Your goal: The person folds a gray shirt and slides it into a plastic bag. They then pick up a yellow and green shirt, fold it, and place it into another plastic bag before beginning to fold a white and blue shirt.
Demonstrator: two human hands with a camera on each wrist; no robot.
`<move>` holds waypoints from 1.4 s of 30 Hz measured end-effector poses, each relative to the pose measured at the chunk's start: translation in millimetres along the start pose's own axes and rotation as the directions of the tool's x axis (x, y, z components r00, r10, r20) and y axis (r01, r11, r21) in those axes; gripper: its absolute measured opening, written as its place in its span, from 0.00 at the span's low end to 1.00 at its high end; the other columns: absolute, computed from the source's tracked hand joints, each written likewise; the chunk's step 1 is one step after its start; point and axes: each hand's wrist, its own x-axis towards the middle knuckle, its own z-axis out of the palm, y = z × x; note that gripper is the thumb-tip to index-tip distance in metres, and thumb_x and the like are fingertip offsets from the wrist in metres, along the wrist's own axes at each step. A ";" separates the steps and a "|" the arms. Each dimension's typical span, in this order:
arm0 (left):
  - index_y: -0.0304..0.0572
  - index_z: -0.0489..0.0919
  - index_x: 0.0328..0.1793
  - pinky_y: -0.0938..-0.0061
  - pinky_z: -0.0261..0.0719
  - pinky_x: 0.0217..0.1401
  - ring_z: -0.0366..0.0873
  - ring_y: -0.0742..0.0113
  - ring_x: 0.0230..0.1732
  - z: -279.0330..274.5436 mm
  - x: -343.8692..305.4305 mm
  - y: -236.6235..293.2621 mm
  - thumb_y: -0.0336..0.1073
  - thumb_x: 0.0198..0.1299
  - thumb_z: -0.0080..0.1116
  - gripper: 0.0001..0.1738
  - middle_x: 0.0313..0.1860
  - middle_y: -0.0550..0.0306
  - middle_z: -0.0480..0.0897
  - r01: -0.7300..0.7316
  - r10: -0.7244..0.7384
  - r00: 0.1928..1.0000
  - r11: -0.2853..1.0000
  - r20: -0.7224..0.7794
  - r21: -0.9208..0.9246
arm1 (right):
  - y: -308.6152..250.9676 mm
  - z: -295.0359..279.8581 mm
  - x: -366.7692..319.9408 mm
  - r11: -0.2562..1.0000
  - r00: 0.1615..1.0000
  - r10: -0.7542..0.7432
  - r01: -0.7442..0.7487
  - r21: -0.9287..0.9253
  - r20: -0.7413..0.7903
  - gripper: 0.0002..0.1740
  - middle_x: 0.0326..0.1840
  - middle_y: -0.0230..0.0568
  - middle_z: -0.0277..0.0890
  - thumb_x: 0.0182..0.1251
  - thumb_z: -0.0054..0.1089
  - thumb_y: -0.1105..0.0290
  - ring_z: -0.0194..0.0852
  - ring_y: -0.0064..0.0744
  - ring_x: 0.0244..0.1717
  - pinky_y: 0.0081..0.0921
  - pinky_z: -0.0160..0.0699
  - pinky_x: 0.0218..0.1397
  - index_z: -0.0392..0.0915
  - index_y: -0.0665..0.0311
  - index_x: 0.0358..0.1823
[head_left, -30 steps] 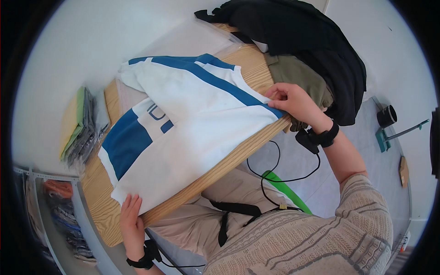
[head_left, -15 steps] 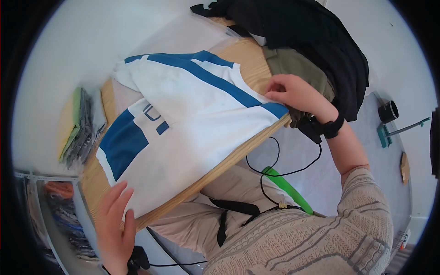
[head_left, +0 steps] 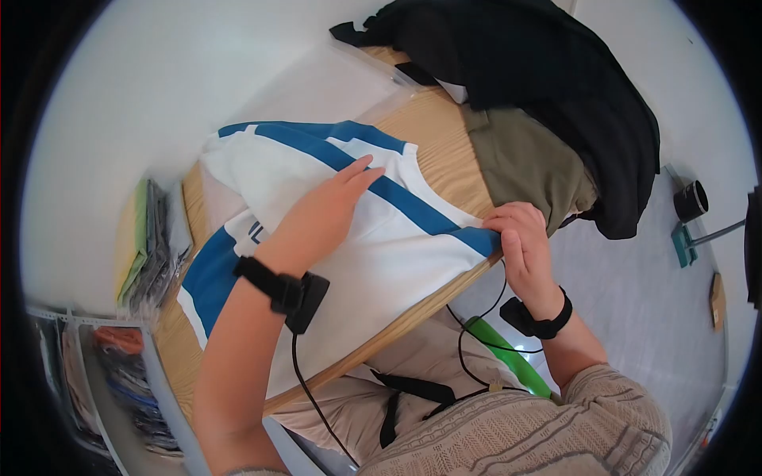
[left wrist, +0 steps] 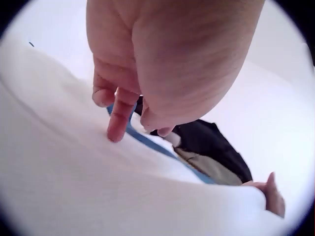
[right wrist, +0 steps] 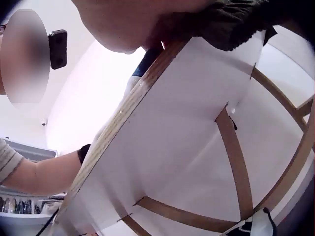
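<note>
Right hand (head_left: 524,246): at the near right edge of the tabletop (head_left: 432,127); the blue corner of the shirt (head_left: 397,254) is pinched between its curled fingers (head_left: 508,226) and thumb.
Left hand (head_left: 325,210): laid palm down on the middle of the shirt, fingers (head_left: 361,170) straight and close together, the tips on a blue stripe.
Shirt: white with blue stripes and a blue panel, spread flat across the tabletop, its near hem over the edge.
Change: a second ago the left hand was pressed on the near left hem; it has been brought across to the middle. The right hand has been drawn nearer along the stripe.
Writing: blue letters on the chest are mostly covered by the left forearm and cannot be read.
Far right: an olive garment (head_left: 528,163) lies under a black garment (head_left: 540,71).
Far: a clear plastic bag (head_left: 325,83).
</note>
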 end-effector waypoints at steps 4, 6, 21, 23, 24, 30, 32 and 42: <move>0.41 0.75 0.54 0.67 0.72 0.58 0.73 0.48 0.55 5.9 25.0 -11.1 0.25 0.63 0.47 0.14 0.53 0.48 0.77 0.023 -0.023 0.999 1.000 0.030 0.009 | 1.2 1.2 -4.3 1.000 1.000 0.001 -0.001 -0.004 -0.016 0.08 0.40 0.37 0.77 0.62 0.58 0.65 0.70 0.42 0.46 0.37 0.61 0.55 0.78 0.62 0.33; 0.38 0.74 0.48 0.65 0.73 0.52 0.75 0.48 0.49 1.3 29.1 -18.0 0.25 0.63 0.47 0.09 0.46 0.48 0.76 0.081 -0.081 0.997 0.991 0.002 0.111 | 0.6 1.2 -2.9 1.000 1.000 -0.014 0.014 -0.016 -0.014 0.06 0.38 0.36 0.77 0.58 0.61 0.68 0.71 0.41 0.45 0.36 0.61 0.53 0.77 0.61 0.30; 0.43 0.73 0.62 0.77 0.70 0.39 0.72 0.71 0.40 -64.5 -89.4 32.2 0.25 0.59 0.56 0.23 0.52 0.59 0.76 0.436 -0.414 0.891 0.895 -0.184 0.097 | -1.0 6.6 -1.1 0.997 0.998 0.039 -0.042 -0.069 -0.055 0.06 0.36 0.36 0.76 0.48 0.63 0.75 0.71 0.41 0.43 0.35 0.64 0.51 0.75 0.62 0.28; 0.43 0.72 0.63 0.76 0.71 0.44 0.73 0.68 0.44 -60.3 -139.0 37.3 0.24 0.57 0.57 0.26 0.56 0.58 0.76 0.501 -0.489 0.863 0.859 -0.127 0.103 | -1.1 5.0 -1.2 0.997 0.998 0.041 -0.044 -0.067 -0.036 0.05 0.36 0.36 0.76 0.50 0.62 0.76 0.71 0.41 0.44 0.35 0.64 0.51 0.75 0.62 0.29; 0.43 0.71 0.64 0.75 0.72 0.48 0.73 0.67 0.47 -53.5 -163.9 40.4 0.23 0.56 0.58 0.27 0.57 0.58 0.76 0.507 -0.496 0.861 0.856 -0.113 0.103 | -1.2 3.1 -0.9 0.997 0.999 0.042 -0.043 -0.067 -0.016 0.05 0.36 0.36 0.76 0.51 0.61 0.76 0.71 0.41 0.45 0.36 0.64 0.51 0.75 0.62 0.29; 0.40 0.69 0.67 0.59 0.59 0.72 0.60 0.44 0.72 -21.8 -258.3 72.3 0.25 0.48 0.62 0.35 0.72 0.44 0.63 0.621 -0.623 0.782 0.781 0.002 0.066 | 4.5 -12.4 16.0 0.997 0.990 0.023 -0.013 -0.075 0.139 0.05 0.41 0.39 0.76 0.57 0.59 0.79 0.69 0.42 0.46 0.32 0.67 0.52 0.75 0.66 0.35; 0.40 0.68 0.69 0.58 0.56 0.73 0.56 0.42 0.74 -13.5 -269.2 78.1 0.24 0.48 0.61 0.36 0.75 0.44 0.59 0.584 -0.584 0.811 0.806 -0.032 0.092 | 3.5 -12.8 24.3 0.996 0.987 0.007 0.006 -0.085 0.159 0.05 0.40 0.40 0.76 0.57 0.59 0.79 0.69 0.43 0.45 0.32 0.67 0.51 0.75 0.66 0.35; 0.37 0.72 0.64 0.59 0.56 0.74 0.58 0.44 0.73 -5.1 -316.0 55.7 0.23 0.57 0.53 0.26 0.71 0.43 0.65 0.514 -0.499 0.851 0.856 -0.166 0.062 | 10.1 -10.4 24.5 0.989 0.997 0.021 -0.009 -0.148 0.077 0.05 0.37 0.44 0.78 0.54 0.64 0.73 0.72 0.45 0.43 0.35 0.71 0.48 0.78 0.65 0.30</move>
